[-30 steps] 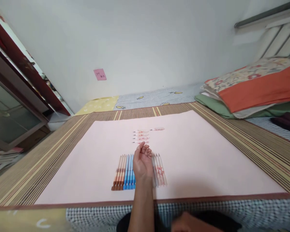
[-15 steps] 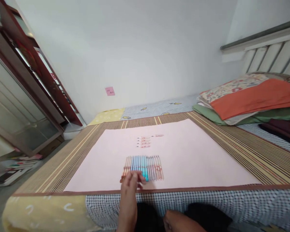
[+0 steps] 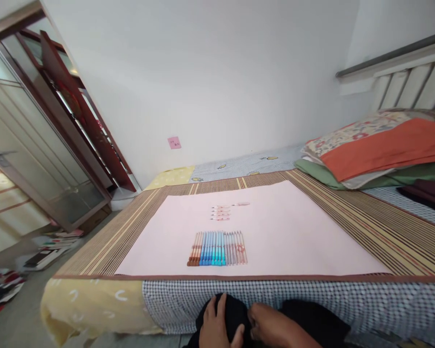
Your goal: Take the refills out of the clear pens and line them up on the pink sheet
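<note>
My left hand (image 3: 215,323) lies flat on my dark-clad knee, fingers outstretched and holding nothing. Beside it, between my knees, my right hand (image 3: 270,323) is curled closed, and no object shows in it. Beyond the bed's front edge, a tight row of several pens (image 3: 217,249) stretches across a pale pink sheet (image 3: 293,241), running from brown through blue and turquoise to grey and pinkish. Farther back, several small pinkish pens (image 3: 220,213) lie sideways in a stack of lines. One more pinkish pen (image 3: 241,204) lies apart to their upper right.
A striped mat (image 3: 333,208) lies under the sheet on the bed. Folded bedding with an orange band (image 3: 377,147) is piled at the right. A pink note (image 3: 174,142) is stuck to the wall. At left stand a glazed door (image 3: 39,145) and books (image 3: 52,249) on the floor.
My left hand has moved back from the pen row down onto my knee, uncovering the pens' near ends. My right hand stays low by my knees. The view has shifted slightly left.
</note>
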### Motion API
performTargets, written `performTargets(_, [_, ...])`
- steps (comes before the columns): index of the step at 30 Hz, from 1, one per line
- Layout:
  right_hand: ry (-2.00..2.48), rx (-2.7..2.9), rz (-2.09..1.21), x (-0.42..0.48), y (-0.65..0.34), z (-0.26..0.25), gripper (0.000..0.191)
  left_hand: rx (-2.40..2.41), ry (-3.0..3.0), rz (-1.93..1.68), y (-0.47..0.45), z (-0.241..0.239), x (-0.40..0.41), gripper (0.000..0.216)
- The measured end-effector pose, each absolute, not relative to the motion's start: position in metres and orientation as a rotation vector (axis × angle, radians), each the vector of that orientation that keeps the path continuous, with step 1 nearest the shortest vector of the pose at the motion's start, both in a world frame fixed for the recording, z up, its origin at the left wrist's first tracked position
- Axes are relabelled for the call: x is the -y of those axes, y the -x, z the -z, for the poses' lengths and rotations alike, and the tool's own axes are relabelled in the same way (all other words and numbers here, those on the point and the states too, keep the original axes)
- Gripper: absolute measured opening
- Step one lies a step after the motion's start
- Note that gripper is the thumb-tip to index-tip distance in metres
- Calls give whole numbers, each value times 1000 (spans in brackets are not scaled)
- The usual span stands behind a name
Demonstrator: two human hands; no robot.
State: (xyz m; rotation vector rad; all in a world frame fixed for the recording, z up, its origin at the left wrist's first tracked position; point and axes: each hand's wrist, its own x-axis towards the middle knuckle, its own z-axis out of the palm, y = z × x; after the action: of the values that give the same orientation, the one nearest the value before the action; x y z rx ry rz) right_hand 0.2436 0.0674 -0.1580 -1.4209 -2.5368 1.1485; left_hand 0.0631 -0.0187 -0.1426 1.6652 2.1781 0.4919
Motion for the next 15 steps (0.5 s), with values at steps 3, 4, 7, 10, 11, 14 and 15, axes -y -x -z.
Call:
performTargets(3, [1432, 2483, -1174, -68, -245, 159, 14, -2071, -1630, -613, -54, 140, 12, 73])
performTargets(4, [1429, 2466, -1183, -68, -246, 159, 13, -2025, -1596, -662, -50, 141, 11, 72])
performTargets(7, [1401, 2448, -1212, -69, -248, 155, 11, -1897, -1335, -818, -34, 147, 11, 80])
performTargets(10, [1364, 2458, -1232, -68, -249, 149, 10, -1792, -1041, -927, -18, 158, 21, 95])
performTargets(11, [1349, 2467, -1240, -68, -250, 147, 10, -1772, -987, -942, -13, 163, 27, 98])
performTargets(14, [1337, 2483, -1256, -67, -251, 143, 11, -1774, -924, -934, -1, 172, 49, 93])
performTargets(15, [1334, 2481, -1244, -67, -251, 141, 11, -1785, -933, -909, 1, 172, 55, 88])
